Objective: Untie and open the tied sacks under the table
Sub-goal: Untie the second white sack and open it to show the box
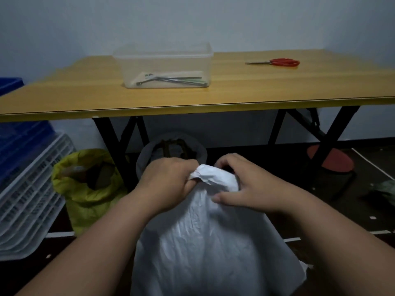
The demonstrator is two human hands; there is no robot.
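We have the tall white woven plastic sack point(205, 242) standing on the floor right in front of us, before the yellow wood-topped folding table point(85, 97), its long axis upright and its gathered neck at the top, between our hands. Our left hand point(168, 180) curls its fingers round the bunched neck from the left; our right hand point(241, 184) grips it from the right, thumb pressed on the cloth just below. We cannot make out any tie. Both hands touch the neck, so we judge the opening pull goes sideways, apart.
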